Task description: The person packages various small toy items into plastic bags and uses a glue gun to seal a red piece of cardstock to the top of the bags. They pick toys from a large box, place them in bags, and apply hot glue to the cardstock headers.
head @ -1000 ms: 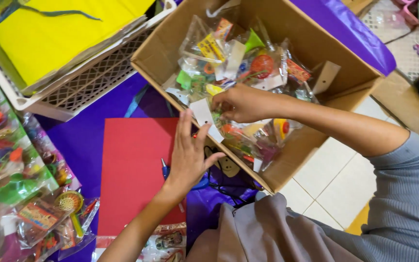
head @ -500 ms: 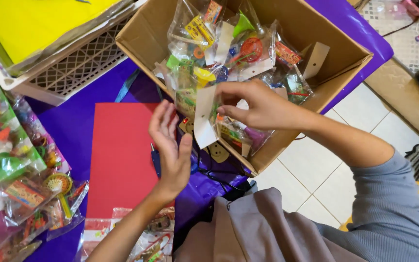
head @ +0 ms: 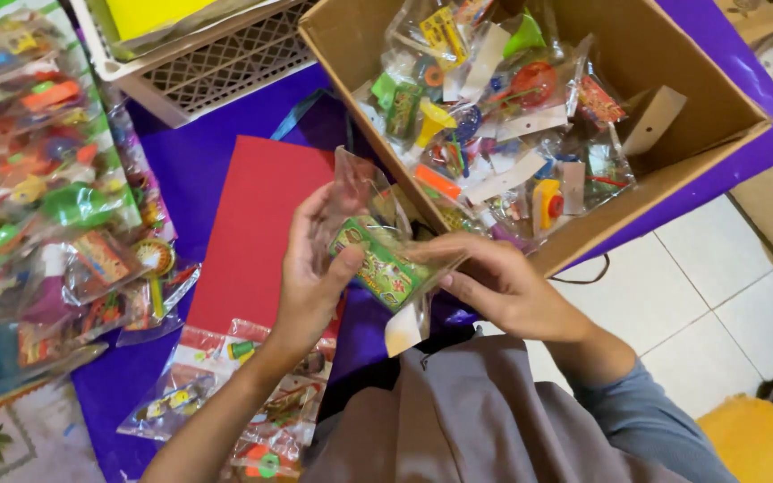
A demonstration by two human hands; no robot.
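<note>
Clear plastic packet (head: 378, 246) with a green printed card and small toys inside sits between both hands, held up above the red sheet (head: 252, 233) and just in front of the near corner of the cardboard box (head: 673, 170). The left hand (head: 310, 268) has its grip closed on the packet's left side, thumb pressed on the green card and fingers spread behind the film. The right hand (head: 503, 286) pinches the lower right edge between thumb and fingertips, a fairly tight grip, with a white paper tab (head: 402, 331) hanging below it.

By the look of it, the packet is light and soft: thin, glossy film that crinkles and could slide between the fingers, with only the card giving it any stiffness. The loose toys inside probably shift when it tilts (so the weight may wander a little). The surest hold seems to be across the card, or along a sealed edge, rather than on the slack film at the top, which would just fold.

Inside the box lie many more packets (head: 494, 107) of the same kind, heaped loosely. Others are spread on the purple cloth (head: 199, 161) at the left and near the person's lap. A white lattice basket (head: 216, 67) holding a yellow sheet stands beyond the red sheet, touching the box's far-left side or nearly so.
</note>
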